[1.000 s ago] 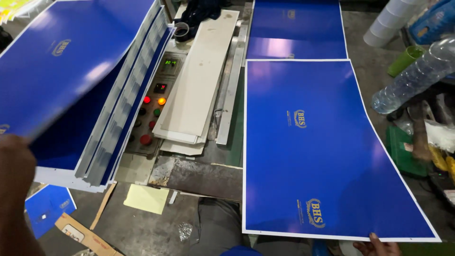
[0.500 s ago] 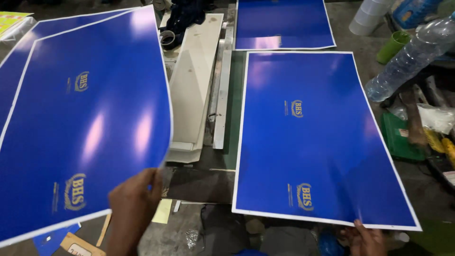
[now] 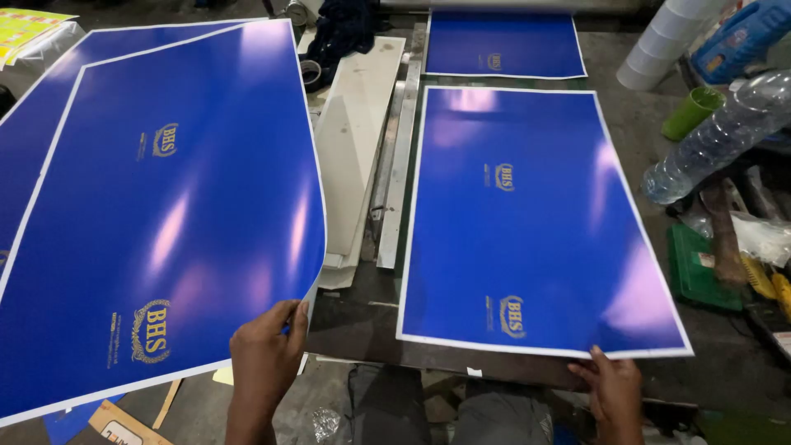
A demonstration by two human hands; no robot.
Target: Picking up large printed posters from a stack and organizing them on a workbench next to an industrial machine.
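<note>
Overall dim workshop light, colours saturated. Light comes from above and slightly ahead: pale pinkish glare streaks on the glossy left blue sheet (image 3: 156, 214), and bigger sheen patches on the right blue sheet (image 3: 535, 222) near its top edge and lower right corner. Small far sheet (image 3: 503, 45) has a faint highlight too. Bench (image 3: 362, 321) between the sheets falls dark, detail lost in shadow along the bottom edge. Left hand (image 3: 264, 354) and right hand (image 3: 614, 383) underexposed, soft. Plastic bottle (image 3: 717, 136) catches small glints. Slight wide-angle bowing at the frame edges; corners a bit soft, centre sharp.
</note>
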